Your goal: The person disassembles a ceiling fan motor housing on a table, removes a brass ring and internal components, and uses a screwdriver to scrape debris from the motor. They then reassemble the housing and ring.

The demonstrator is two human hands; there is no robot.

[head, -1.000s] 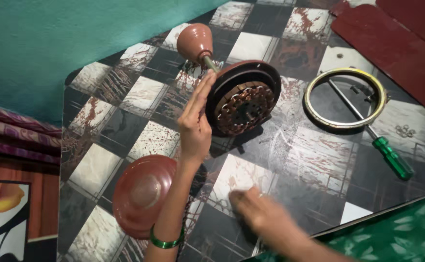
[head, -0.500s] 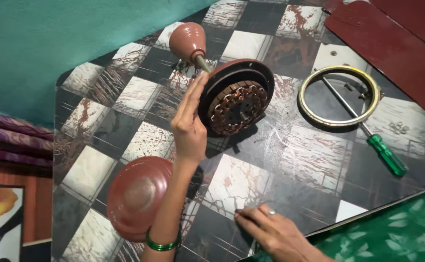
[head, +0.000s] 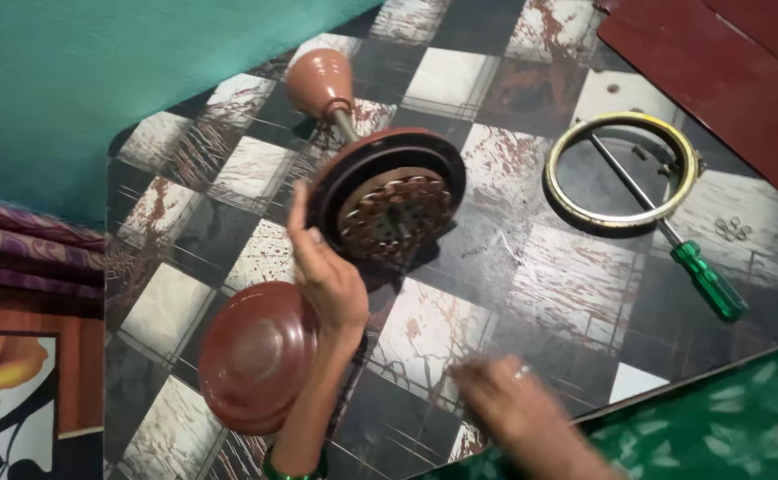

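Right hand nearer; motor beside fingers

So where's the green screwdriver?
In the head view, the screwdriver lies on the tiled floor at the right, its shaft crossing the yellow ring and its green handle pointing toward the green cloth.

Floor is tiled in black/white checks w/ reddish streaks. A brass ring is laid flat on it at the right, and a screwdriver w/ green handle is laid across the ring, shaft inside, handle outside. Small washers are scattered just beside the handle. A dome cover is seen lower left. Teal wall at the back, red boards top right, green leaf-print cloth bottom right.
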